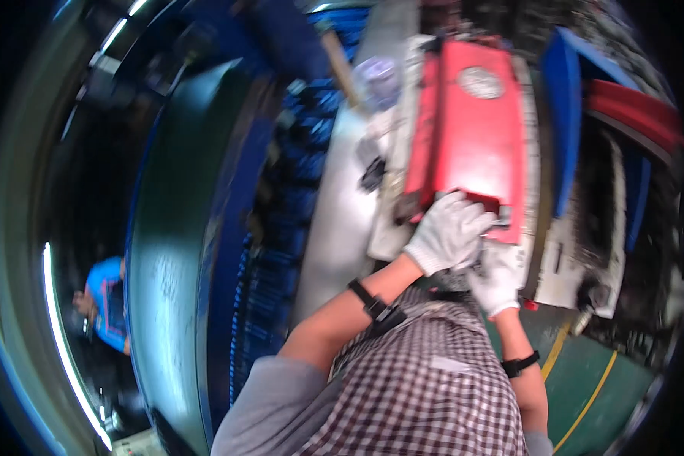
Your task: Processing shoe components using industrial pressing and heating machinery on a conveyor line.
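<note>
A glossy red panel (477, 156) with a pale round emblem lies lengthwise on a worn off-white fixture (387, 242). My left hand (450, 234), in a white knitted glove, bends its fingers over the panel's near end, beside a dark rectangular recess (485, 202). Its fingers are closed; whatever lies under them is hidden. Just right of it and nearer to me, my right hand (498, 278), gloved the same way, is at the near edge of the panel and fixture. Its fingertips are blurred and partly covered by the left hand.
To the left runs a metal bench (334, 228) bearing a small black part (373, 174) and a clear plastic bag or cup (380, 80). Blue boards (561, 121) and another red panel (637, 114) stand at right. Someone in a blue shirt (106, 304) is far left.
</note>
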Demonstrator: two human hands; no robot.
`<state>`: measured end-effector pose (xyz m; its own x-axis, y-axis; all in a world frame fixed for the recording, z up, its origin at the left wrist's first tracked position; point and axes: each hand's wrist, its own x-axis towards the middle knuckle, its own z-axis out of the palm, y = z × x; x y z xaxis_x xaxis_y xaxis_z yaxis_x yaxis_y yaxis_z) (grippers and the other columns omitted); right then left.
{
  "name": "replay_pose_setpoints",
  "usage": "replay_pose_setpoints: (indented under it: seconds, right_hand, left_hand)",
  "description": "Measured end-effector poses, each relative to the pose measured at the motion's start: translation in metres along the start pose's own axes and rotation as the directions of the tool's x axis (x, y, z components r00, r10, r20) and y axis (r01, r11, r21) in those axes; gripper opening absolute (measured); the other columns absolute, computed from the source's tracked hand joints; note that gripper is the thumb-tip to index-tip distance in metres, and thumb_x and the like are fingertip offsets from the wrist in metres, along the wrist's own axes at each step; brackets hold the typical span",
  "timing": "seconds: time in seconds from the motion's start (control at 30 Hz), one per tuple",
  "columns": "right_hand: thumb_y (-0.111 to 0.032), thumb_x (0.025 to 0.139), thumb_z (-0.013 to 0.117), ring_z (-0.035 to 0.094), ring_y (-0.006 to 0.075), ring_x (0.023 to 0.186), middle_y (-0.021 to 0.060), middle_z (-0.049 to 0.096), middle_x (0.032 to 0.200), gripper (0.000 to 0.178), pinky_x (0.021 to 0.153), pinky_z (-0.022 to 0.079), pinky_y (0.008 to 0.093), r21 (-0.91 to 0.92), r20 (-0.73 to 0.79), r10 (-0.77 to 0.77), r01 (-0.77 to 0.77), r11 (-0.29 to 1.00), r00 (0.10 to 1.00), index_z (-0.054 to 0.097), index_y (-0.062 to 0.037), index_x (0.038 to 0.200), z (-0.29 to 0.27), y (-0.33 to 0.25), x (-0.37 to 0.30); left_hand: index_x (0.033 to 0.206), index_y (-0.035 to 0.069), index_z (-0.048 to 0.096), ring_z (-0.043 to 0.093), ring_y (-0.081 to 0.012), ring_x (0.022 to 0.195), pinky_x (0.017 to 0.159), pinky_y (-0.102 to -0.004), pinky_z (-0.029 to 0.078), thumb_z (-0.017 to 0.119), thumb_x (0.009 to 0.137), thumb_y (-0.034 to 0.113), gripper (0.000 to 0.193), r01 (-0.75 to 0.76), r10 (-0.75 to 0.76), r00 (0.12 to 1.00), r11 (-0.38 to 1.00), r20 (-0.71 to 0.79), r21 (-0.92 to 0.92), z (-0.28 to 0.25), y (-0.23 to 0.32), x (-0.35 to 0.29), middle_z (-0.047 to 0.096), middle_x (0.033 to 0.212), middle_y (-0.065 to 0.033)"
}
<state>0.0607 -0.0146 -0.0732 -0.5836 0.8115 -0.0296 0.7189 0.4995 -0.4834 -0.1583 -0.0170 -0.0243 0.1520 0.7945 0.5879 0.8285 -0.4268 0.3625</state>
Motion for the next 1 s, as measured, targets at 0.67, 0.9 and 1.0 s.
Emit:
replay_pose_setpoints:
  seconds: [0.67,0.9,1.0]
  right_hand:
    - [-0.024,0.085,0.083,0.071,0.0361,0.081,0.0162,0.072,0.088,0.028,0.075,0.056,0.0413,0.076,0.016,0.089,-0.090,0.993,0.996,0.069,-0.0089,0.105,0.003,-0.010,0.006]
    - [-0.024,0.086,0.081,0.071,0.0356,0.082,0.0150,0.072,0.087,0.026,0.075,0.056,0.0414,0.093,0.010,0.115,-0.115,0.989,0.993,0.068,-0.0087,0.103,0.003,-0.011,0.005]
    - [-0.023,0.085,0.080,0.071,0.0344,0.079,0.0150,0.071,0.086,0.026,0.075,0.055,0.0411,0.089,0.033,0.134,-0.137,0.987,0.990,0.069,-0.0081,0.103,0.002,-0.012,0.007]
  left_hand:
    - [0.155,0.008,0.048,0.052,-0.0390,0.141,0.117,-0.0472,0.043,0.065,0.091,0.042,0.074,0.888,-0.935,-0.320,-0.351,-0.150,0.295,-0.083,-0.047,-0.409,0.054,0.153,-0.0227]
    - [0.155,0.009,0.049,0.051,-0.0378,0.143,0.119,-0.0460,0.043,0.069,0.090,0.040,0.074,0.883,-0.938,-0.301,-0.343,-0.173,0.319,-0.068,-0.054,-0.388,0.052,0.156,-0.0206]
    - [0.157,0.010,0.045,0.049,-0.0369,0.145,0.118,-0.0465,0.043,0.067,0.091,0.040,0.075,0.892,-0.937,-0.318,-0.348,-0.145,0.290,-0.073,-0.066,-0.387,0.051,0.156,-0.0189]
